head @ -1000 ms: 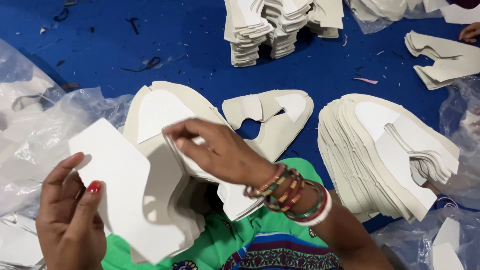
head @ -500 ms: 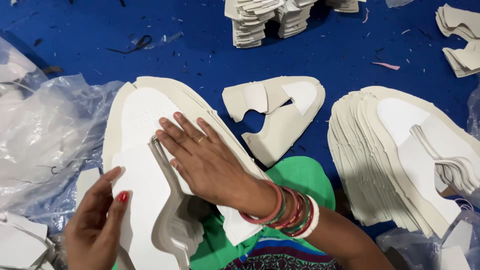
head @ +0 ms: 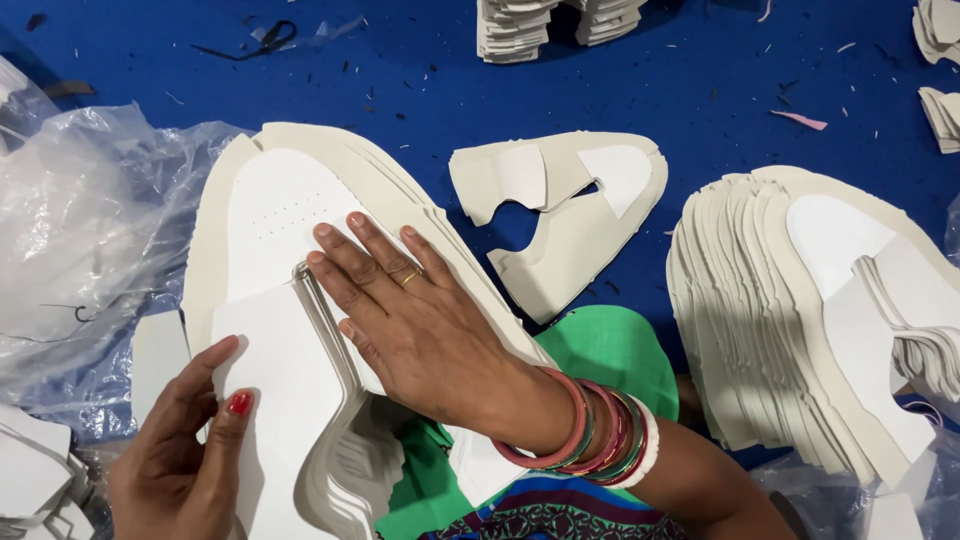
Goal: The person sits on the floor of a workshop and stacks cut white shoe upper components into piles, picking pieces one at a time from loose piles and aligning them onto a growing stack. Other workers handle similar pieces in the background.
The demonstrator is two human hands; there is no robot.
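Observation:
A fanned stack of cream shoe-upper pieces [head: 290, 195] lies on the blue table [head: 420, 90] in front of me. My right hand [head: 400, 320], with a ring and several bangles on the wrist, presses flat on this stack, fingers spread. My left hand [head: 185, 450] rests at the lower left, fingers and thumb on the edge of a white cut piece [head: 275, 400] that lies on a smaller pile atop the stack. Neither hand grips anything.
A single shoe-upper cutout [head: 575, 215] lies in the middle. A second fanned stack [head: 790, 310] sits to the right. Crumpled clear plastic [head: 90, 240] is at left. More piles [head: 520, 25] stand at the far edge. Small scraps dot the table.
My left hand has laid the white piece down on the pile. My right hand has gone from pinching pieces to pressing flat on the stack.

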